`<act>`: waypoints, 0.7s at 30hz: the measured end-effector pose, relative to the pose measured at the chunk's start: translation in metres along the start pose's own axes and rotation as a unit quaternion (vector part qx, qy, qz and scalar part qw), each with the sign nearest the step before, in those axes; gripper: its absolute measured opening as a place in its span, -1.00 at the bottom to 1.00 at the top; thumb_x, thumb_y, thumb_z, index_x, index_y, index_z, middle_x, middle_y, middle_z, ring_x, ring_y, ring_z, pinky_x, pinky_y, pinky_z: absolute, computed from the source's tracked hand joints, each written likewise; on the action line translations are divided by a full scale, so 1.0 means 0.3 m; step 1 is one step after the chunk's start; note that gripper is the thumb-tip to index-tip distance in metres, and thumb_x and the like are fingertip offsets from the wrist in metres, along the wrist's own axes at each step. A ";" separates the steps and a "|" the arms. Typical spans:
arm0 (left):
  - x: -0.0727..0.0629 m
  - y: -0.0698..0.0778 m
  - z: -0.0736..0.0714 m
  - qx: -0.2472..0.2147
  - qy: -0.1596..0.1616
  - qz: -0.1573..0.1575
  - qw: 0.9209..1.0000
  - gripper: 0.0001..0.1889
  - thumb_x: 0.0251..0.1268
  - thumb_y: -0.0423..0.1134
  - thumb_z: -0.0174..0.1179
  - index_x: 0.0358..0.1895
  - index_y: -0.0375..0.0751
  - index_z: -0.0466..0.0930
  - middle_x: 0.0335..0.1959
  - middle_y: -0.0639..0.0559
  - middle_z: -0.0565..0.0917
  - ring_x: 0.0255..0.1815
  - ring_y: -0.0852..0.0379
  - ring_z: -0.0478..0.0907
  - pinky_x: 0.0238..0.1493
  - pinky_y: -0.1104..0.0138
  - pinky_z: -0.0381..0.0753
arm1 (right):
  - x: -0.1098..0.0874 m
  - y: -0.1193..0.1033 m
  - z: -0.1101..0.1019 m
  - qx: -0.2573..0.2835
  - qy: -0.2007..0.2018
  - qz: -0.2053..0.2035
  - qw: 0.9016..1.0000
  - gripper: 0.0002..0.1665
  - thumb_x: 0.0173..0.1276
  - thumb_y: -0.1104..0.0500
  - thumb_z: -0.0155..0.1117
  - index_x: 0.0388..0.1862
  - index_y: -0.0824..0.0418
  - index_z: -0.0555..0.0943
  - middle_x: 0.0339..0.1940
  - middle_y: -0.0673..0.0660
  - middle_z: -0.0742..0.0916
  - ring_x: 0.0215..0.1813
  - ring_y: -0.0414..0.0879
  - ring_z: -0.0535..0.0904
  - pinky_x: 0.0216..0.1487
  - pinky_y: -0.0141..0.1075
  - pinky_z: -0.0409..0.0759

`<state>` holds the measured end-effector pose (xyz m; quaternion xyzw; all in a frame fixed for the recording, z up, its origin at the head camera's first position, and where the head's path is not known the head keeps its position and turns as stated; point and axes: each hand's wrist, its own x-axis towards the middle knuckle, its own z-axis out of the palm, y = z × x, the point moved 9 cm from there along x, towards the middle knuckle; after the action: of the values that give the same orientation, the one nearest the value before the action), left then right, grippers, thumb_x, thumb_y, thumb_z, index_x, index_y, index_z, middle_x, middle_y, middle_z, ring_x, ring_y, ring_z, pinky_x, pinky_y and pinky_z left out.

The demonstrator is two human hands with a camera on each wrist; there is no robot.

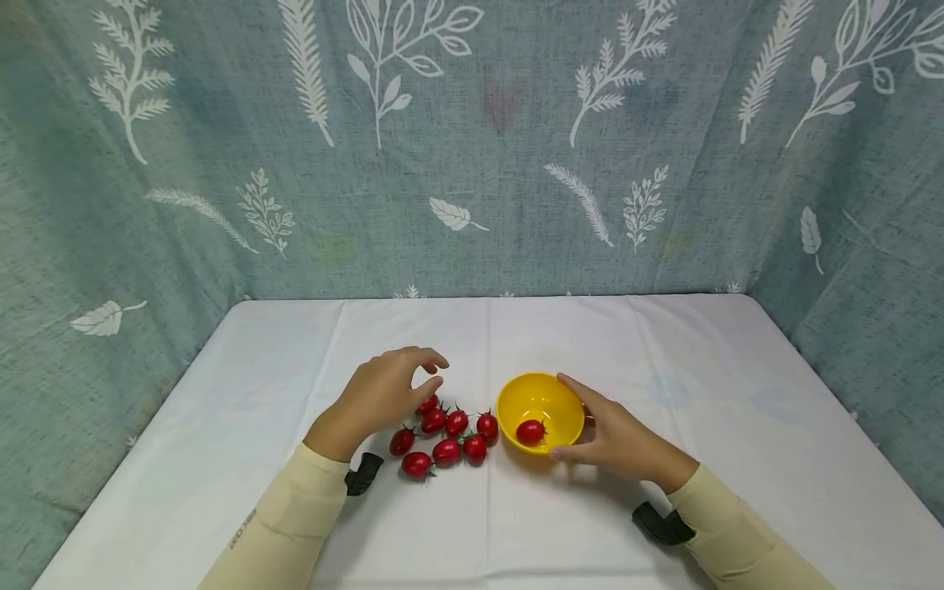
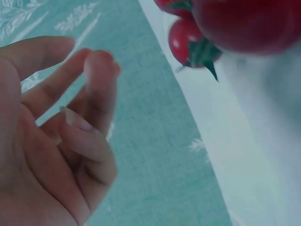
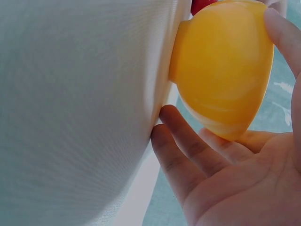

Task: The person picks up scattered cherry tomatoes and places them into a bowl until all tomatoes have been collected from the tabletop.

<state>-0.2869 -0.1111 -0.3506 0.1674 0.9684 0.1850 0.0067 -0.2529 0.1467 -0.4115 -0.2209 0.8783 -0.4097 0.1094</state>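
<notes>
A yellow bowl (image 1: 514, 392) stands on the white cloth with one red cherry tomato (image 1: 529, 432) inside. My right hand (image 1: 615, 434) holds the bowl from its right side, thumb at the near rim and index finger at the far rim. In the right wrist view, two of its other fingertips (image 3: 168, 114) reach down to the cloth beside the bowl. My left hand (image 1: 383, 391) hovers over the left end of a group of cherry tomatoes (image 1: 447, 451), its fingers loosely bent, with nothing between thumb and fingers. Green stems show on several tomatoes, and the hand partly hides one (image 1: 428, 404).
A white cloth (image 1: 737, 393) covers the table. Grey-green curtains (image 1: 472, 213) with white leaf prints enclose its back and both sides. Black straps (image 1: 662, 524) show at both wrists.
</notes>
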 end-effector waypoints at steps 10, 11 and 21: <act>-0.001 -0.099 0.053 -0.004 -0.077 -0.048 0.996 -0.76 0.29 -0.09 0.33 -0.01 0.01 0.67 -0.12 0.05 0.71 -0.32 0.14 0.56 -0.31 0.26 0.51 | 0.001 0.004 0.004 0.009 -0.004 -0.002 1.000 0.24 0.16 -0.13 0.54 0.62 0.22 0.04 0.57 0.27 0.31 0.45 0.17 0.42 0.40 0.10 0.40; -0.003 -0.104 0.057 -0.006 -0.082 -0.050 0.995 -0.76 0.29 -0.08 0.34 -0.02 0.03 0.67 -0.13 0.05 0.71 -0.31 0.14 0.56 -0.29 0.26 0.51 | 0.001 0.005 0.004 0.008 -0.004 -0.001 1.000 0.24 0.16 -0.14 0.54 0.62 0.22 0.04 0.57 0.27 0.31 0.45 0.17 0.42 0.40 0.10 0.41; -0.003 -0.121 0.074 -0.011 -0.105 -0.043 0.994 -0.81 0.23 -0.12 0.39 -0.11 0.10 0.67 -0.15 0.08 0.70 -0.33 0.16 0.53 -0.31 0.26 0.50 | 0.000 0.007 -0.003 0.006 -0.002 -0.001 1.000 0.25 0.15 -0.15 0.54 0.62 0.22 0.04 0.57 0.27 0.31 0.46 0.17 0.41 0.40 0.09 0.41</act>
<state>-0.2960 -0.1352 -0.3845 0.1444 0.9665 0.1763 0.1178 -0.2538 0.1483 -0.4126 -0.2222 0.8753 -0.4148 0.1117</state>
